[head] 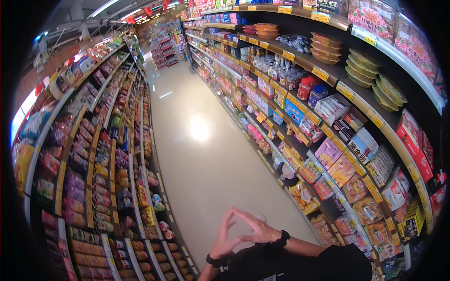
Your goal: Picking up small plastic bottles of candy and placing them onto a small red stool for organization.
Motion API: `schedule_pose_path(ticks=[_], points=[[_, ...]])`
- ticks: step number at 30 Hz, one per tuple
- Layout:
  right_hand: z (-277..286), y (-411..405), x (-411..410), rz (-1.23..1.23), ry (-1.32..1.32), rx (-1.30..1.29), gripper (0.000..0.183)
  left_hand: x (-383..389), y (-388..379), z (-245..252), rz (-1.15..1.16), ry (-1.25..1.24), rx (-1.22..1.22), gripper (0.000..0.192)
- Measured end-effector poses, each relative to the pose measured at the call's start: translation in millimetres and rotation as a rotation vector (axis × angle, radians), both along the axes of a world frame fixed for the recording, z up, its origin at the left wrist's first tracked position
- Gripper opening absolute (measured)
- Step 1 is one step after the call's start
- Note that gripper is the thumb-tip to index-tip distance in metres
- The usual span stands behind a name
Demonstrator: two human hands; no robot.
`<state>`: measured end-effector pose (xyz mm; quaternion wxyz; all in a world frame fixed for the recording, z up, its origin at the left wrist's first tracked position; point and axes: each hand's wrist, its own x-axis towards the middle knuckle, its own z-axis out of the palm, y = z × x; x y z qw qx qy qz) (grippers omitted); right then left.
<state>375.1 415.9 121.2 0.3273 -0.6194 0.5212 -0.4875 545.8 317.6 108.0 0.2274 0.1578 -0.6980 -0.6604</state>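
Note:
My left hand [223, 239] and my right hand [258, 226] are held up before my dark shirt, low in the picture. Their fingertips meet at the top and the thumbs meet below, with a gap between the palms. Neither hand holds anything. Each wrist wears a black band. Beyond them lies the shiny pale aisle floor [197, 168], with a bright light reflected in it. On the right, the shelves nearest my hands carry packaged snacks [304, 198]; stacked plastic-packed bowls [325, 49] stand higher up.
Long shelves of bagged goods [74, 196] line the left side. Along the right run shelves with price tags, jars [305, 87] and boxes [294, 110]. At the far end of the aisle stands a display rack [167, 51] full of packages.

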Motion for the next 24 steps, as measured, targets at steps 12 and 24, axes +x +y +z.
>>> schedule_pose_path(ticks=[12,24], points=[[-4,-75,-108,-0.096,0.008,-0.059,0.089,-114,-88,17,-0.071,-0.05,-0.034,0.091],[-20,-112,-174,-0.199,-0.096,-0.054,0.085,-192,-139,17,-0.158,-0.154,-0.067,0.098]])
